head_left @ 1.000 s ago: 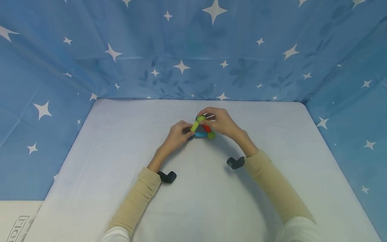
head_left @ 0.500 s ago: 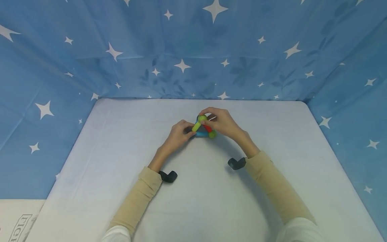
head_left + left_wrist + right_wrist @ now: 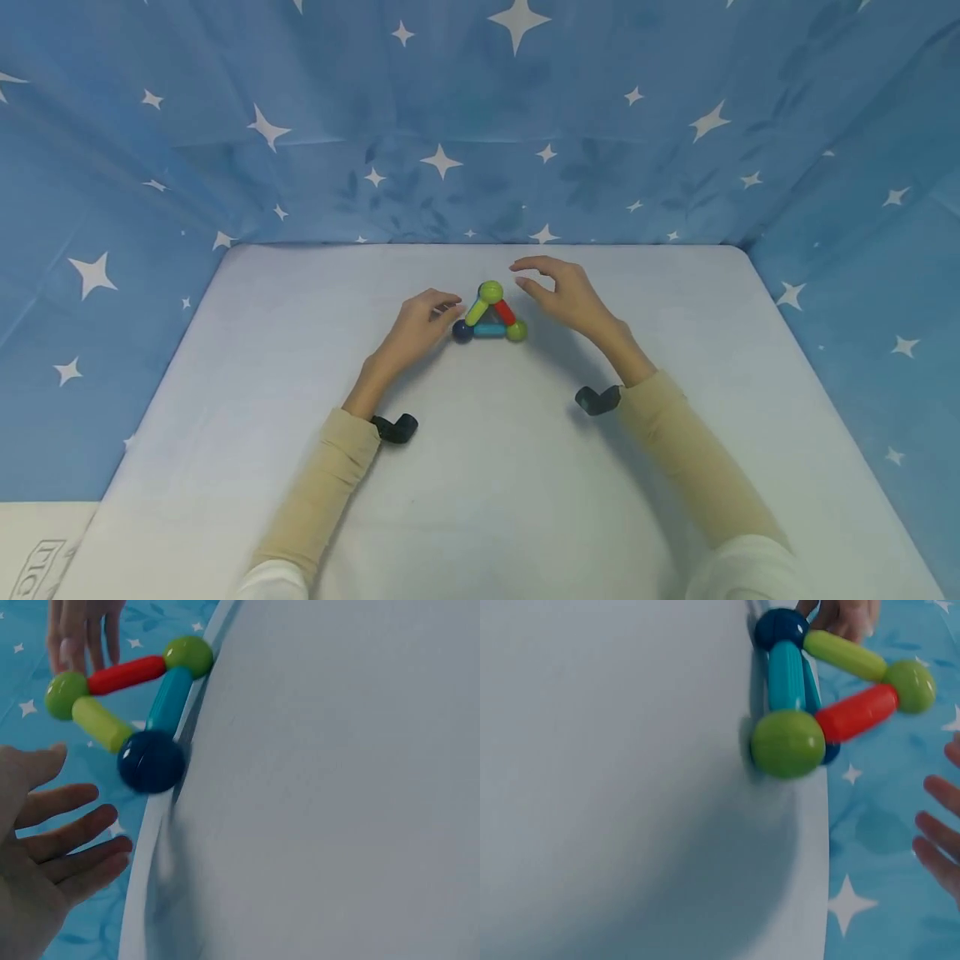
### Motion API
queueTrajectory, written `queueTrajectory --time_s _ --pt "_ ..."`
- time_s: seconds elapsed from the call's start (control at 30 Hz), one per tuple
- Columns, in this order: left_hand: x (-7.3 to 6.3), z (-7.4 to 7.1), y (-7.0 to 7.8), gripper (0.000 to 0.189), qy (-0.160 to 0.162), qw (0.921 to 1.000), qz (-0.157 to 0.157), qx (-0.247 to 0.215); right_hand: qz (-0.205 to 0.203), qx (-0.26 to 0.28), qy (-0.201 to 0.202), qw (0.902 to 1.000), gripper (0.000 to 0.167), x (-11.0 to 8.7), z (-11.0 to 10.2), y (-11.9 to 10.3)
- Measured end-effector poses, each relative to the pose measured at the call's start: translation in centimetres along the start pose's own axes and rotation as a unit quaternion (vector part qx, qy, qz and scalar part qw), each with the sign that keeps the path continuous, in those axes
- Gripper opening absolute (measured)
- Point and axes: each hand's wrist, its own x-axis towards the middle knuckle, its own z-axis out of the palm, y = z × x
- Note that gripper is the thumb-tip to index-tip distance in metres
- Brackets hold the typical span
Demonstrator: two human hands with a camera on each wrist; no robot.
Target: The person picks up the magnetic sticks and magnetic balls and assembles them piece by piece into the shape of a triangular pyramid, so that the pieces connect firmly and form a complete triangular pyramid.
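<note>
A small frame of coloured rods and balls stands by itself on the white table. Its green top ball [image 3: 491,292] joins a yellow-green rod [image 3: 476,312] and a red rod [image 3: 505,312]. Along the bottom a light blue rod [image 3: 490,330] links a dark blue ball [image 3: 462,332] to a second green ball [image 3: 517,331]. Another dark blue ball [image 3: 831,752] shows partly behind in the right wrist view. My left hand [image 3: 422,325] is beside the frame's left side, fingers loosely extended. To the right, my right hand [image 3: 564,293] is apart from it, thumb and fingers spread.
The white table [image 3: 480,467] reaches to a blue curtain [image 3: 330,125] with white stars at the back and sides. Black wrist cameras [image 3: 396,428] sit on both forearms. A pale printed surface [image 3: 45,542] lies at the lower left.
Both hands have let go of the rod-and-ball frame and drawn apart, left hand leftward, right hand rightward. The frame stays standing, its dark blue left ball now uncovered.
</note>
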Motion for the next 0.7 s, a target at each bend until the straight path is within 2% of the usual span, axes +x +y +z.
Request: queueTrajectory --time_s 0.13,0.23,0.33,0.47,0.57,0.7 --pt "0.3 -1.8 -0.4 0.034 0.028 0.9975 0.004 0.065 0.001 -0.035 0.004 0.9994 0.036 -0.9 -0.9 1.0" --pt "0.5 -2.8 -0.7 0.036 0.052 0.9893 0.025 0.134 -0.020 -0.092 0.014 0.9955 0.045 -1.4 -1.2 1.9" --pt "0.6 -3.2 -1.0 0.042 0.069 0.9783 0.045 0.191 -0.028 -0.158 0.022 0.9868 0.062 -1.8 -1.4 2.5" --pt "0.6 -3.5 -1.0 0.056 0.060 0.9710 0.041 0.228 -0.019 -0.214 0.021 0.9763 0.079 -2.2 -1.6 3.1" --pt "0.6 -3.5 -0.9 0.065 0.047 0.9692 0.031 0.240 -0.023 -0.239 0.025 0.9705 0.082 -2.4 -1.4 3.5" --pt "0.5 -3.6 -0.9 0.072 0.033 0.9683 0.018 0.247 -0.023 -0.242 0.029 0.9696 0.084 -2.7 -1.2 3.9"
